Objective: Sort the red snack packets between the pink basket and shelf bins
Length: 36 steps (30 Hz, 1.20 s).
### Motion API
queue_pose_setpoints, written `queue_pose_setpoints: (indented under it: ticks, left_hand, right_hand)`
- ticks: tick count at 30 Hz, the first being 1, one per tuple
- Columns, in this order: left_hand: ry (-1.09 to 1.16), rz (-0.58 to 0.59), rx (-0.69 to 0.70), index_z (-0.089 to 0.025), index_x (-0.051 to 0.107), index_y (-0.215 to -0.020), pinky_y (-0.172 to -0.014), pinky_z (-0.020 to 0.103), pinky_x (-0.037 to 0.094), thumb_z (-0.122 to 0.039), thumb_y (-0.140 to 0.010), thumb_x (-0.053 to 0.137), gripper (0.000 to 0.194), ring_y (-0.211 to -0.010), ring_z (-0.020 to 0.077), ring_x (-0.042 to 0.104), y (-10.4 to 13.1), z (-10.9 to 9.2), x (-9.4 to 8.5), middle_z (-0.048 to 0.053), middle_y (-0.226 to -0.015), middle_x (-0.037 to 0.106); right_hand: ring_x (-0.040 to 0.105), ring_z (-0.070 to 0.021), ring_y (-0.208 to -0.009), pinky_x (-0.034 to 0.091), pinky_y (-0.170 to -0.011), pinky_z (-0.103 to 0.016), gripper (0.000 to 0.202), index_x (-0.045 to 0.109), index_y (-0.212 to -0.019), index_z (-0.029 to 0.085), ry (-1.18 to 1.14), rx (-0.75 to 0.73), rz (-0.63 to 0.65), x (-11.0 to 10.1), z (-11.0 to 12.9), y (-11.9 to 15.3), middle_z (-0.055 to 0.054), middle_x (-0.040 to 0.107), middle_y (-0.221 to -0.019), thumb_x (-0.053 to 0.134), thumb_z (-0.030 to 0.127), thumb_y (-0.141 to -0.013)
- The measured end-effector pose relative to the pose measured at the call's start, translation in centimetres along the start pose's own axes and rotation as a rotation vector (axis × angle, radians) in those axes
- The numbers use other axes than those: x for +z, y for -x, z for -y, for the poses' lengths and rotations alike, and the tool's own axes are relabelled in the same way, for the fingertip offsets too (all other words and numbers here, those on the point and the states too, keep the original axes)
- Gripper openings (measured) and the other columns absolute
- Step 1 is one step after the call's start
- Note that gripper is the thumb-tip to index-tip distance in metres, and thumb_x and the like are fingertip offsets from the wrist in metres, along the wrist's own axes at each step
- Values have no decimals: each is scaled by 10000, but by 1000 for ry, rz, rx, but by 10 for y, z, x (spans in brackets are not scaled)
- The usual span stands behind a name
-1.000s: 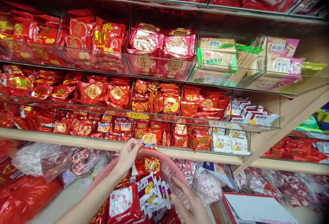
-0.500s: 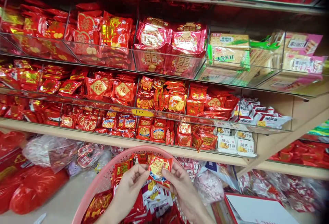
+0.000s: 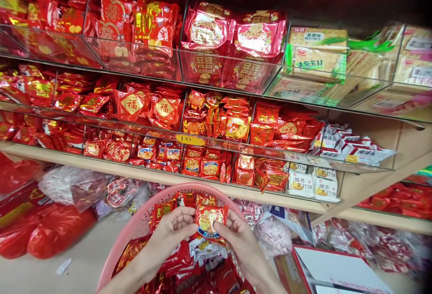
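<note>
A small red biscuit packet [image 3: 211,223] with gold lettering and a blue band is held upright over a pink plastic basket [image 3: 119,244]. My right hand [image 3: 238,235] grips its right side, thumb across the front. On the opposite edge, my left hand [image 3: 178,228] pinches the packet between thumb and curled fingers. Below them, the basket holds many red packets [image 3: 175,260] and some white-and-purple packets [image 3: 207,250]. My wrists and forearms cover part of these contents.
Ahead, glass-fronted shelves carry red packets [image 3: 133,104], green-edged cracker packs [image 3: 317,55] and white packets [image 3: 301,185]. A yellow price tag [image 3: 190,139] marks one shelf. Red plastic bags [image 3: 60,231] lie on the floor at left; an open white-and-red box [image 3: 337,264] stands at right.
The view has tipped down and come slightly closer, so the shelves sit higher in it. Both hands keep the packet, now turned more squarely to face me.
</note>
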State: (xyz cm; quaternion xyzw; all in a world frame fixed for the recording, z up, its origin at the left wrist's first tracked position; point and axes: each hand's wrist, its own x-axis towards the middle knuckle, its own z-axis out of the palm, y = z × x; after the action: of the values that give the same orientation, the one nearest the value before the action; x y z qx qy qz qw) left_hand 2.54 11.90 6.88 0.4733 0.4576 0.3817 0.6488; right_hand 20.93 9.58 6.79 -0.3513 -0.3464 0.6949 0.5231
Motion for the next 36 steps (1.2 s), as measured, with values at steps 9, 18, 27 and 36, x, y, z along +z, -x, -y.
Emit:
queue_pose_setpoints:
  ticks: [9,18,27,36]
  left_hand:
    - [45,50,-48,-183,587,-763,-637,239,397,-476,-738,679,308,-667,120,467,4,-5,1,-29,-707,521]
    - [-148,78,27,-192,522,-722,-585,232,356,-491,-772,622,319,-598,114,425,4,-3,-5,-49,-632,471]
    - [-349,-3,162,-205,465,-745,-552,235,289,-428,-860,524,258,-598,111,359,10,10,-11,-56,-644,406]
    - [-117,35,-4,-217,535,-891,-595,231,400,-495,-790,603,304,-637,115,467,16,2,-11,-42,-731,523]
  right_hand:
    - [659,-220,-942,478,-888,-394,417,598,-1147,223,-22,20,31,0,-1,4,-52,709,-1052,710,311,-755]
    - [656,-242,-959,480,-869,-401,375,602,-1128,246,49,42,34,0,0,7,-48,707,-1058,689,320,-771]
    - [638,-223,-979,468,-896,-384,338,596,-1093,243,142,36,40,3,-6,6,-49,697,-1082,675,350,-782]
    - [659,-228,-937,489,-841,-362,351,587,-1126,256,131,81,84,6,-12,11,-41,701,-1062,671,294,-787]
